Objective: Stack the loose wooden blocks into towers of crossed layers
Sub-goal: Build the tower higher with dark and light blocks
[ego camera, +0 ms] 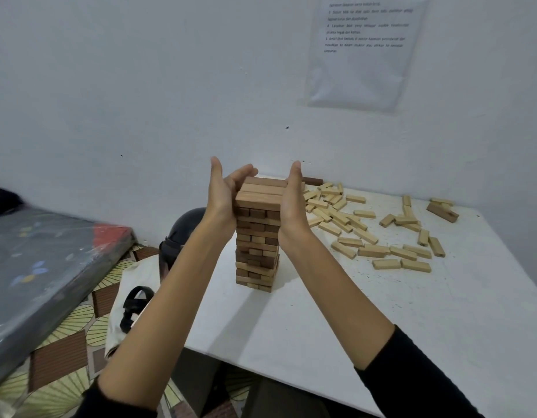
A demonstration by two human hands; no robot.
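Far to the left of the left hand, a dark plastic-wrapped slab point(44, 260) lay blurred and cut off by the frame's edge, its printed surface hard to make out. Below the left forearm, a cream cloth bag with a black strap point(131, 282) and a rounded black helmet-like object point(185, 224) were partly hidden behind the arm. The left hand point(223, 191), fingers straight, and the right hand point(292, 200) pressed flat palms against opposite sides of the top layers of a tall tower of brown and pale wooden blocks point(256, 236). The tower stood between them near the left edge of the white table point(321, 321). Most of the right hand's fingers were hidden behind the hand itself. The tower's layers crossed one another, the lower ones slightly uneven. To the right of the right hand, loose pale wooden blocks point(366, 236) lay scattered flat. Above that hand, a plastic-covered printed sheet point(363, 55) on the wall was cut off at the top, its text too small to read.
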